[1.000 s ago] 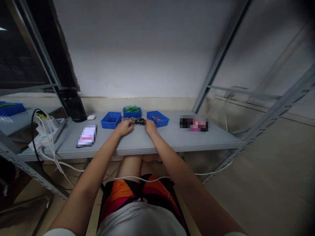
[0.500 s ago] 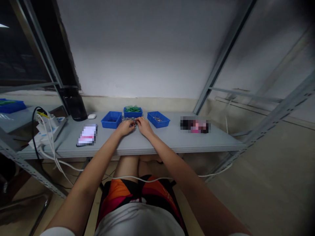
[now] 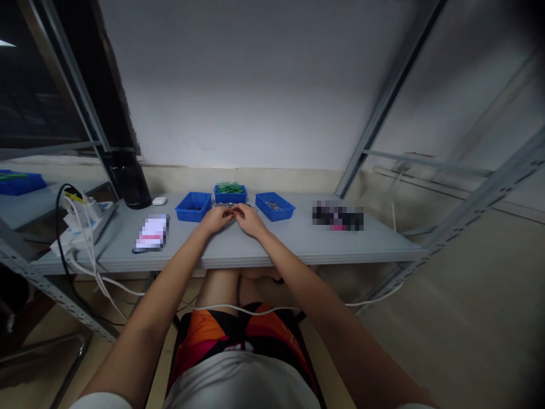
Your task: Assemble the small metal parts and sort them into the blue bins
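Observation:
My left hand [image 3: 218, 218] and my right hand [image 3: 249, 219] meet fingertip to fingertip above the grey table [image 3: 238, 250]. The fingers of both are curled and pinched together; whatever they hold is too small to make out. Just behind them lies a heap of small shiny metal pieces [image 3: 219, 205], partly covered by the hands. A blue bin [image 3: 181, 215] with dark contents stands left of my left hand. Behind the heap, another blue bin [image 3: 230, 198] holds green pieces [image 3: 230, 187]. To the right, a third blue bin [image 3: 276, 216] contains thin metal pieces [image 3: 273, 205].
At the left are a phone [image 3: 152, 232], a black bottle [image 3: 131, 184], a white earphone case [image 3: 159, 201] and a power strip [image 3: 96, 224] with cables. A blurred dark object [image 3: 338, 217] lies at the right. Metal shelf posts [image 3: 383, 102] frame the table.
My right hand's fingertips have come from the metal heap down to my left hand's fingertips. My left hand has barely shifted.

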The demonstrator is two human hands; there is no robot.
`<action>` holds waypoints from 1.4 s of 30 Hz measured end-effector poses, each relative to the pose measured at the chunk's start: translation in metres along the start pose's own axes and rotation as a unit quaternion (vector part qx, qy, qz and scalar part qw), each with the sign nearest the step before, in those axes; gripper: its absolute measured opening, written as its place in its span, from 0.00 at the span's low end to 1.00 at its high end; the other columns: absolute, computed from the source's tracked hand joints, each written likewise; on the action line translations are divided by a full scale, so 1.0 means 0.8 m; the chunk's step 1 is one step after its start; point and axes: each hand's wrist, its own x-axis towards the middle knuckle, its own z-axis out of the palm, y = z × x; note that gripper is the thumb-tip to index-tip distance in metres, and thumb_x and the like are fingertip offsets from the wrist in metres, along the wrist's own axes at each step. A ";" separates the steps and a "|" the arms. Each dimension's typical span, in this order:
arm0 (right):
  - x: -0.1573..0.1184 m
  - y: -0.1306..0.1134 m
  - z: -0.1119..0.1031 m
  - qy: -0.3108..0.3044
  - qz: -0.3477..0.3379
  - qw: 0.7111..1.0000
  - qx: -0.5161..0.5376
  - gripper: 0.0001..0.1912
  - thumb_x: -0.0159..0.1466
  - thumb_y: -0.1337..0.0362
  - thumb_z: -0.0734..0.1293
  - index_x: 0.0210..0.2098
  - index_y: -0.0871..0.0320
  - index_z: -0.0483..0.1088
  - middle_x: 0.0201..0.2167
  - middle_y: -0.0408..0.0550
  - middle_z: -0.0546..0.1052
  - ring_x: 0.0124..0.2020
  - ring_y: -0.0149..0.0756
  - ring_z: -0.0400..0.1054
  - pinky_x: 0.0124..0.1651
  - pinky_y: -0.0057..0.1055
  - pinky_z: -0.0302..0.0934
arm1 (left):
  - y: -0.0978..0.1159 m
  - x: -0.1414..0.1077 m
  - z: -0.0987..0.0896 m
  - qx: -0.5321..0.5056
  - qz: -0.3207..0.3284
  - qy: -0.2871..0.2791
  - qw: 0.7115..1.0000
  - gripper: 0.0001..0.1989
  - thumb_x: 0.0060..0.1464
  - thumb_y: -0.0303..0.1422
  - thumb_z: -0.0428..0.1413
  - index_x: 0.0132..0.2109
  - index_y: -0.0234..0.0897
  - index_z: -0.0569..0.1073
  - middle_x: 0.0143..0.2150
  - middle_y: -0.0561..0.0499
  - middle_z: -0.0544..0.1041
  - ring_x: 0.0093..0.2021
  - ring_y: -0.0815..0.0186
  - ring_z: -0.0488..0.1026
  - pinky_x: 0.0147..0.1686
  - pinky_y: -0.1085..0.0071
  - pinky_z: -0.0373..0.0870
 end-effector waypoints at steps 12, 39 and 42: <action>0.002 0.018 -0.001 -0.014 0.076 0.996 -0.046 0.12 0.65 0.69 0.58 0.43 0.59 0.72 0.42 0.50 0.77 0.42 0.34 0.69 0.50 0.30 0.60 | 0.007 0.000 -0.006 -0.006 -0.003 0.025 1.000 0.12 0.54 0.34 0.51 0.39 0.32 0.77 0.34 0.47 0.78 0.32 0.65 0.70 0.37 0.71 0.66; 0.003 0.013 -0.005 0.000 0.094 0.995 0.019 0.08 0.63 0.65 0.62 0.37 0.59 0.73 0.35 0.46 0.78 0.34 0.31 0.70 0.42 0.27 0.62 | -0.005 0.002 -0.003 -0.016 -0.008 0.016 1.000 0.14 0.57 0.34 0.51 0.44 0.34 0.78 0.40 0.44 0.79 0.35 0.64 0.72 0.40 0.70 0.68; 0.002 0.015 -0.004 -0.021 0.079 0.997 -0.003 0.08 0.63 0.66 0.63 0.36 0.59 0.74 0.34 0.46 0.78 0.34 0.31 0.69 0.42 0.27 0.60 | -0.003 0.001 -0.005 -0.021 0.004 0.024 0.999 0.14 0.58 0.34 0.51 0.44 0.33 0.78 0.40 0.44 0.79 0.37 0.64 0.72 0.42 0.69 0.68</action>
